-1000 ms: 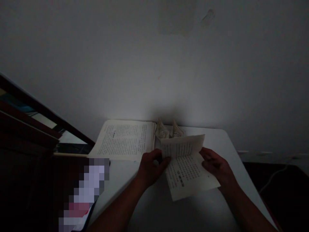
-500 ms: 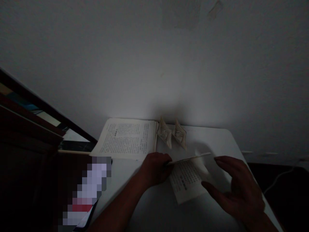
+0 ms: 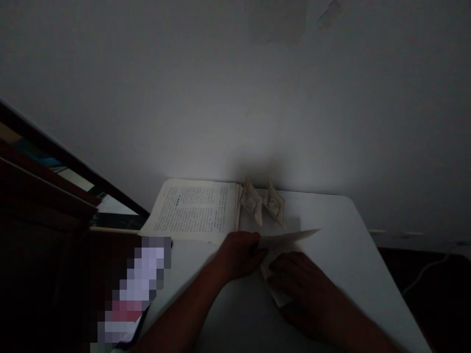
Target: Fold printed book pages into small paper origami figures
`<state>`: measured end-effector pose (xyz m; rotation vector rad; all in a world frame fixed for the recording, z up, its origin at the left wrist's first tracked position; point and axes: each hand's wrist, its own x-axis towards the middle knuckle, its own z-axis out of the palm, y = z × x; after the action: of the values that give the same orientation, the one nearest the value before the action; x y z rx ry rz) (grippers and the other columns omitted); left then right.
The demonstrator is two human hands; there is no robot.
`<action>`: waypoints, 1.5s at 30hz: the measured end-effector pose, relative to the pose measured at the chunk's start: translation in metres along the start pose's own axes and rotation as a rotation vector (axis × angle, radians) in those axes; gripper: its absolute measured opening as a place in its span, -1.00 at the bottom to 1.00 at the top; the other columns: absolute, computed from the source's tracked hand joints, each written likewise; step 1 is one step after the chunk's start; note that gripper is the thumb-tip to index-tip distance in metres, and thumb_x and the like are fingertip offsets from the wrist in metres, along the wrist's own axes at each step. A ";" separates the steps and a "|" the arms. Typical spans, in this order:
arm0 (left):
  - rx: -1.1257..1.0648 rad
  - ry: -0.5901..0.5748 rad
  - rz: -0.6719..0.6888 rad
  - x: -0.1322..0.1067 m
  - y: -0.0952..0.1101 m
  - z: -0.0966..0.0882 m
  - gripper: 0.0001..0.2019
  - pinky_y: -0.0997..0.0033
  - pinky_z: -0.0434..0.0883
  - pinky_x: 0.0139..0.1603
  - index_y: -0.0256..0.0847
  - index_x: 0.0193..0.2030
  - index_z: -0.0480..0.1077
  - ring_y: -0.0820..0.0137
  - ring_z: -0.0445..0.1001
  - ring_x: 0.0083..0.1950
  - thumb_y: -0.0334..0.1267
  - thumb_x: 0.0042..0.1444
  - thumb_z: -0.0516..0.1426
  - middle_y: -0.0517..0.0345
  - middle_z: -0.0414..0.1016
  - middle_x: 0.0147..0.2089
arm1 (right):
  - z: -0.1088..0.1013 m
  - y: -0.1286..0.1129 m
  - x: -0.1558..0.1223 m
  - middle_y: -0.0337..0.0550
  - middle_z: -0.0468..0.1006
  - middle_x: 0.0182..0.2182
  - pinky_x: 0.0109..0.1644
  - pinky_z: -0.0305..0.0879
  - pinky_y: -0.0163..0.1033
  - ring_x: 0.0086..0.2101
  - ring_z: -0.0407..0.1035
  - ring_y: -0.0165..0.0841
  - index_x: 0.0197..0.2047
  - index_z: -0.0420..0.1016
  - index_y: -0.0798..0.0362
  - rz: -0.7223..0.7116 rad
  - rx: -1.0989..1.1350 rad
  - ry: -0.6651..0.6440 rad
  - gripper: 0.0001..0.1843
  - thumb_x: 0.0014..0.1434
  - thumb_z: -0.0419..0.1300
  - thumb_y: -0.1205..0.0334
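Note:
A printed sheet of paper [image 3: 290,238] lies folded in front of me on the white table, with its upper flap raised off the lower part. My left hand [image 3: 241,256] is closed on the sheet's left edge, thumb and fingers pinching it. Across the lower part rests my right hand [image 3: 307,291], fingers stretched to the left and laid flat on the paper, covering much of it. Just beyond the sheet stand two folded paper boats, a left one [image 3: 252,202] and a right one [image 3: 274,203], side by side.
A stack of printed pages [image 3: 195,208] lies at the table's back left. Below it, a phone [image 3: 138,289] with a blurred-out screen is at the left edge. The white table [image 3: 342,215] meets a grey wall [image 3: 206,108]. A pale cable [image 3: 423,272] runs at the right.
My right hand has moved left and down from beside the sheet onto its lower part. The sheet's raised flap has shifted slightly. My left hand keeps its hold, almost unmoved.

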<state>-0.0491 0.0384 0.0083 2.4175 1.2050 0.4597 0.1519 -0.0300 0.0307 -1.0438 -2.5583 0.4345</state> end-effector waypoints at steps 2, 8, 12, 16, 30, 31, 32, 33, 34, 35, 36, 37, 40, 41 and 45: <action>0.011 -0.011 0.013 0.000 0.002 -0.003 -0.83 0.47 0.24 -0.39 -0.22 -0.40 0.37 0.40 0.38 -0.42 -0.17 0.09 0.07 0.21 0.39 -0.50 | 0.002 0.002 0.000 -0.09 0.47 -0.15 -0.03 0.20 -0.07 -0.12 0.28 -0.22 -0.11 0.44 0.03 -0.013 0.008 0.002 -0.70 0.03 0.16 0.34; -0.082 -0.021 0.031 -0.003 0.007 -0.014 -0.76 0.40 0.33 -0.13 -0.19 -0.13 0.39 0.33 0.45 -0.16 -0.31 0.01 0.12 0.13 0.50 -0.18 | 0.008 0.006 0.001 -0.16 0.50 -0.31 -0.17 0.21 -0.12 -0.27 0.31 -0.29 -0.25 0.47 0.02 0.007 0.012 0.005 -0.85 0.14 0.08 0.33; -0.106 -0.056 -0.009 -0.006 0.007 -0.017 -0.65 0.38 0.34 -0.08 -0.19 -0.06 0.37 0.31 0.46 -0.12 -0.39 -0.06 0.12 0.14 0.51 -0.17 | 0.007 0.007 0.002 -0.14 0.50 -0.34 -0.18 0.22 -0.12 -0.29 0.32 -0.29 -0.23 0.47 0.04 -0.003 0.018 0.040 -0.84 0.15 0.08 0.32; -0.117 -0.082 -0.019 -0.004 0.008 -0.019 -0.67 0.38 0.34 -0.08 -0.17 -0.08 0.38 0.31 0.46 -0.12 -0.40 -0.04 0.09 0.15 0.51 -0.16 | 0.004 0.006 0.005 -0.13 0.50 -0.39 -0.22 0.24 -0.15 -0.32 0.34 -0.31 -0.25 0.48 0.05 0.016 0.034 0.074 -0.83 0.17 0.06 0.32; -0.087 -0.099 -0.029 -0.002 0.008 -0.016 -0.68 0.36 0.33 -0.05 -0.15 -0.10 0.37 0.31 0.45 -0.08 -0.41 -0.05 0.08 0.16 0.50 -0.12 | 0.002 0.020 -0.001 -0.17 0.40 -0.49 -0.36 0.19 -0.25 -0.43 0.30 -0.36 -0.43 0.37 0.07 0.257 0.025 0.103 -0.74 0.25 -0.01 0.20; -0.083 -0.102 -0.033 -0.001 0.008 -0.016 -0.67 0.36 0.33 -0.05 -0.15 -0.09 0.37 0.31 0.45 -0.08 -0.41 -0.06 0.08 0.16 0.50 -0.12 | 0.001 0.020 -0.001 -0.18 0.38 -0.51 -0.37 0.18 -0.26 -0.44 0.29 -0.37 -0.44 0.35 0.07 0.273 0.020 0.103 -0.73 0.25 -0.01 0.18; -0.082 -0.103 -0.036 -0.001 0.008 -0.016 -0.67 0.36 0.33 -0.05 -0.15 -0.10 0.37 0.31 0.45 -0.08 -0.42 -0.06 0.08 0.16 0.51 -0.13 | 0.001 0.021 -0.001 -0.18 0.37 -0.51 -0.38 0.17 -0.26 -0.45 0.29 -0.37 -0.46 0.33 0.06 0.285 0.016 0.104 -0.72 0.25 -0.01 0.17; -0.081 -0.103 -0.035 -0.001 0.009 -0.016 -0.67 0.36 0.33 -0.05 -0.16 -0.10 0.37 0.31 0.45 -0.09 -0.42 -0.06 0.08 0.16 0.51 -0.13 | 0.001 0.021 -0.001 -0.19 0.36 -0.52 -0.39 0.16 -0.27 -0.46 0.29 -0.38 -0.47 0.31 0.06 0.299 0.016 0.105 -0.71 0.25 -0.02 0.16; -0.082 -0.104 -0.030 -0.001 0.009 -0.016 -0.68 0.37 0.33 -0.06 -0.16 -0.11 0.37 0.31 0.45 -0.09 -0.42 -0.05 0.08 0.15 0.51 -0.14 | 0.000 0.022 -0.002 -0.20 0.36 -0.53 -0.39 0.15 -0.27 -0.47 0.29 -0.39 -0.47 0.29 0.05 0.310 0.021 0.104 -0.71 0.25 -0.02 0.15; -0.083 -0.103 -0.024 0.000 0.009 -0.016 -0.70 0.37 0.33 -0.06 -0.17 -0.12 0.38 0.31 0.45 -0.09 -0.41 -0.05 0.09 0.15 0.51 -0.14 | 0.000 0.022 -0.002 -0.21 0.36 -0.53 -0.40 0.14 -0.27 -0.48 0.29 -0.39 -0.46 0.28 0.05 0.323 0.028 0.102 -0.71 0.26 -0.03 0.14; -0.082 -0.100 -0.018 0.000 0.009 -0.016 -0.72 0.37 0.33 -0.06 -0.17 -0.13 0.38 0.31 0.45 -0.09 -0.40 -0.04 0.08 0.14 0.51 -0.14 | 0.000 0.022 -0.002 -0.23 0.36 -0.54 -0.41 0.13 -0.28 -0.50 0.29 -0.40 -0.46 0.27 0.04 0.338 0.037 0.099 -0.71 0.26 -0.04 0.14; -0.079 -0.097 -0.015 0.000 0.009 -0.016 -0.74 0.36 0.33 -0.06 -0.18 -0.14 0.38 0.30 0.46 -0.09 -0.39 -0.02 0.08 0.13 0.51 -0.14 | -0.001 0.021 -0.002 -0.24 0.35 -0.56 -0.42 0.12 -0.28 -0.52 0.29 -0.40 -0.46 0.26 0.04 0.353 0.045 0.095 -0.71 0.26 -0.04 0.13; -0.052 -0.098 -0.019 0.000 0.008 -0.015 -0.79 0.34 0.34 -0.08 -0.19 -0.16 0.37 0.28 0.45 -0.10 -0.36 0.02 0.07 0.10 0.50 -0.15 | -0.002 0.019 -0.002 -0.28 0.34 -0.61 -0.46 0.09 -0.28 -0.57 0.27 -0.41 -0.50 0.22 0.02 0.401 0.056 0.086 -0.68 0.26 -0.04 0.10; -0.038 -0.101 -0.022 0.000 0.008 -0.014 -0.80 0.33 0.34 -0.09 -0.19 -0.17 0.36 0.28 0.45 -0.11 -0.35 0.02 0.07 0.09 0.50 -0.16 | -0.002 0.019 -0.002 -0.28 0.32 -0.62 -0.47 0.08 -0.29 -0.58 0.26 -0.41 -0.51 0.21 0.02 0.421 0.052 0.087 -0.67 0.25 -0.04 0.10; 0.010 -0.103 -0.018 0.002 0.008 -0.012 -0.84 0.35 0.34 -0.15 -0.20 -0.21 0.35 0.27 0.46 -0.16 -0.35 0.02 0.07 0.11 0.49 -0.22 | -0.003 0.019 -0.001 -0.26 0.31 -0.60 -0.46 0.11 -0.29 -0.56 0.26 -0.40 -0.54 0.17 0.01 0.475 0.016 0.123 -0.66 0.24 -0.04 0.10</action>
<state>-0.0478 0.0373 0.0227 2.4052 1.1862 0.3205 0.1658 -0.0171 0.0259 -1.6217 -2.1830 0.4879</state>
